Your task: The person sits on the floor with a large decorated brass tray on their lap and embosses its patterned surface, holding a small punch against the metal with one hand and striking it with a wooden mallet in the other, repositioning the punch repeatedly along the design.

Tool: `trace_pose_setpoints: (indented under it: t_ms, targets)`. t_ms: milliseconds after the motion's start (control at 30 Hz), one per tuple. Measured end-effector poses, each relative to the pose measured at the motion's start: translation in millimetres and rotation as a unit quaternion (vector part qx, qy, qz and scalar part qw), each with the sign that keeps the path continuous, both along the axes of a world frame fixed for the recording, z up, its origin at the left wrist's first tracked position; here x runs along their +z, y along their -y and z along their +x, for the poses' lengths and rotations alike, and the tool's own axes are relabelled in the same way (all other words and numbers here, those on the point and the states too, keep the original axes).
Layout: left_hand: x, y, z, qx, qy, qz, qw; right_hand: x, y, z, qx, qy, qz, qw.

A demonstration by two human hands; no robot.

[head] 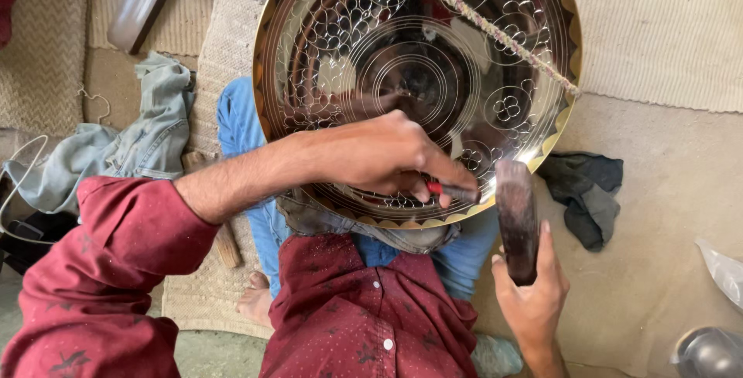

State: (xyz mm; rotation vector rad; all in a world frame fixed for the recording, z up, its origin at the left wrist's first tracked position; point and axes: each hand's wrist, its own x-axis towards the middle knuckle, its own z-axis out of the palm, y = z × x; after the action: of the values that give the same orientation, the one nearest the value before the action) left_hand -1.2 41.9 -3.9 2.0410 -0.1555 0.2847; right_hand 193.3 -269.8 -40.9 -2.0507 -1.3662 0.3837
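A large round shiny metal tray point(495, 22) with engraved flower and circle patterns and a scalloped brass rim rests on my lap, tilted toward me. My left hand point(379, 153) presses a small punch tool with a red band point(453, 190) against the tray's lower engraved edge. My right hand point(534, 289) grips a dark wooden mallet point(517, 219), held upright just right of the punch. A twisted cord point(495, 30) runs across the tray's upper right.
A crumpled denim garment point(124, 146) lies to the left on woven matting. A dark cloth point(584, 192) lies right of the tray. A wooden stick point(226, 242) lies by my leg. A metal vessel point(708, 355) shows at the bottom right corner.
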Motion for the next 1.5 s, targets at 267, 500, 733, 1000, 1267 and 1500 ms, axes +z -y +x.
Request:
trace_pose_setpoints:
  t_ms: [267, 500, 733, 1000, 1267, 1500]
  targets:
    - [2, -8, 18, -0.125, -0.066, -0.048, 0.989, -20, 20, -21, -0.103, -0.186, 0.21, 0.954]
    - [-2, -6, 9, -0.062, -0.032, -0.009, 0.998, -4, 0, -16, -0.059, -0.018, 0.08, 0.995]
    - [2, 16, -20, 0.171, 0.023, -0.038, 0.984, 32, -43, 5, -0.049, -0.24, 0.064, 0.967]
    - [2, 48, -30, 0.377, -0.005, -0.008, 0.926, 87, -102, 38, 0.137, 0.07, -0.056, 0.987]
    - [-1, 69, -31, 0.532, -0.013, -0.203, 0.822, 114, -144, 42, 0.207, 0.199, -0.054, 0.956]
    - [-1, 73, -29, 0.564, -0.013, -0.187, 0.804, 147, -179, 30, 0.215, 0.023, 0.038, 0.976]
